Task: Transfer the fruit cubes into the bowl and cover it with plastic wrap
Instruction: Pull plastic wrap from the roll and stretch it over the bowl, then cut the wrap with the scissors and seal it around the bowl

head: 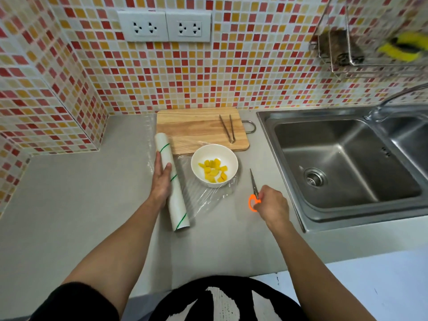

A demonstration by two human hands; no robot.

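A white bowl [214,156] holds several yellow fruit cubes [213,170] and stands on the grey counter. A sheet of clear plastic wrap [208,198] is pulled out from a white roll [172,188] and lies across the bowl and onto the counter. My left hand [161,179] rests on the roll, holding it down left of the bowl. My right hand [271,203] grips the orange handles of a pair of scissors [253,186], whose blades lie on the counter pointing away, right of the bowl.
A wooden cutting board [196,126] lies behind the bowl with metal tongs [228,128] on it. A steel sink [342,163] is at the right, with a wire rack [370,49] holding sponges above. Tiled walls with sockets [164,25] close the back and left.
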